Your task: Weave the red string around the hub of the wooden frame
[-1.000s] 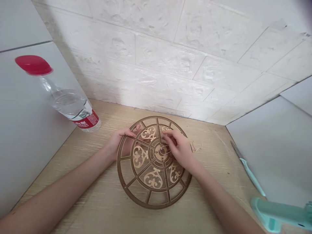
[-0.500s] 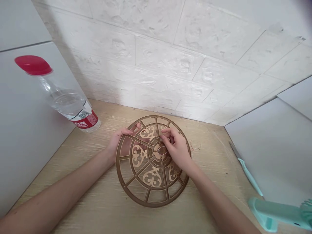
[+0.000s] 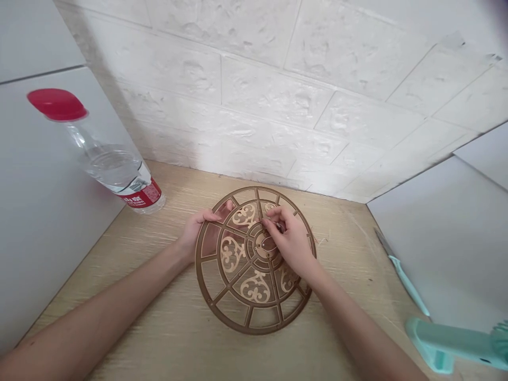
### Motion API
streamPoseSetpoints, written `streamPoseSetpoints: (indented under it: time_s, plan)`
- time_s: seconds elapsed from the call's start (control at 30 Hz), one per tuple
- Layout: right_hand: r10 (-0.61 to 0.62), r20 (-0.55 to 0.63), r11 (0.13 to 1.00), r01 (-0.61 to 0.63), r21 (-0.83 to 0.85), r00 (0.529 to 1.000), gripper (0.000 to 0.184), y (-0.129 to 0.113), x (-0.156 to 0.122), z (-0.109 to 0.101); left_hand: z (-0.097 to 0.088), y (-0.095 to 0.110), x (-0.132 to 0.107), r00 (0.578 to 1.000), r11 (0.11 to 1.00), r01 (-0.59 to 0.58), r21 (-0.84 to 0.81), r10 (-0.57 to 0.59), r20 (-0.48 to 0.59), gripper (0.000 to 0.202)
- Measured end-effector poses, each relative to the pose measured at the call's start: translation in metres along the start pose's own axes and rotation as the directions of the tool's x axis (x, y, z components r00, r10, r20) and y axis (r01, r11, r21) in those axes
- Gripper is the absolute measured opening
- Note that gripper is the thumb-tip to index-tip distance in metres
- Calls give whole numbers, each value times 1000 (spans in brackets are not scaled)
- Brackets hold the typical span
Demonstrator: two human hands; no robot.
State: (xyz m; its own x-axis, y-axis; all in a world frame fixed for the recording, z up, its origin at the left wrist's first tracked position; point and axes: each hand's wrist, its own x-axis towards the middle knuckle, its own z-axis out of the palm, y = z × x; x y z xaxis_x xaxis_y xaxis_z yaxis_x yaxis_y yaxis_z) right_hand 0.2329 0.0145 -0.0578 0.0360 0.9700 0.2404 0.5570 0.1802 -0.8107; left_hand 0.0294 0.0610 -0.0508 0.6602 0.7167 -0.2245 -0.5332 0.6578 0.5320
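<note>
A round brown wooden fretwork wheel [image 3: 246, 296] with pale scroll panels lies on the wooden table [image 3: 166, 328], tilted slightly up at its far side. My left hand [image 3: 198, 228] grips the wheel's far left rim, fingers curled under it. My right hand [image 3: 291, 243] rests over the wheel's centre and right side, thumb and fingers pinched together at a small part near the hub; what they pinch is too small to make out.
A clear plastic bottle [image 3: 115, 164] with a red cap stands at the back left by a grey panel. A mint-handled knife [image 3: 405, 275] and a mint green tool [image 3: 448, 344] lie at the right. A white brick wall closes the back.
The wheel and both hands have shifted slightly to the right and up. My right fingers have drawn closer together above the hub.
</note>
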Motion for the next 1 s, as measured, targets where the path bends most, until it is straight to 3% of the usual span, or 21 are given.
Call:
streamPoseSetpoints:
  time_s: [0.2, 0.47, 0.83, 1.0]
  plan:
    - [-6, -33, 1000, 5, -11, 999, 10, 2, -1, -7, 0, -3, 4, 999, 998, -32, 50, 33, -12, 18]
    - [-116, -11, 992, 116, -43, 993, 12, 8, -1, -17, -4, -6, 6, 1000, 999, -2, 42, 3, -25, 16]
    - [-284, 3, 947, 281, -152, 959, 2, 12, -2, -18, -6, -5, 7, 1000, 994, 20, 104, -20, 6, 15]
    - [-299, -33, 936, 286, -206, 954, 6, 13, -3, -16, -5, -4, 6, 1000, 995, 11, 103, -12, 10, 14]
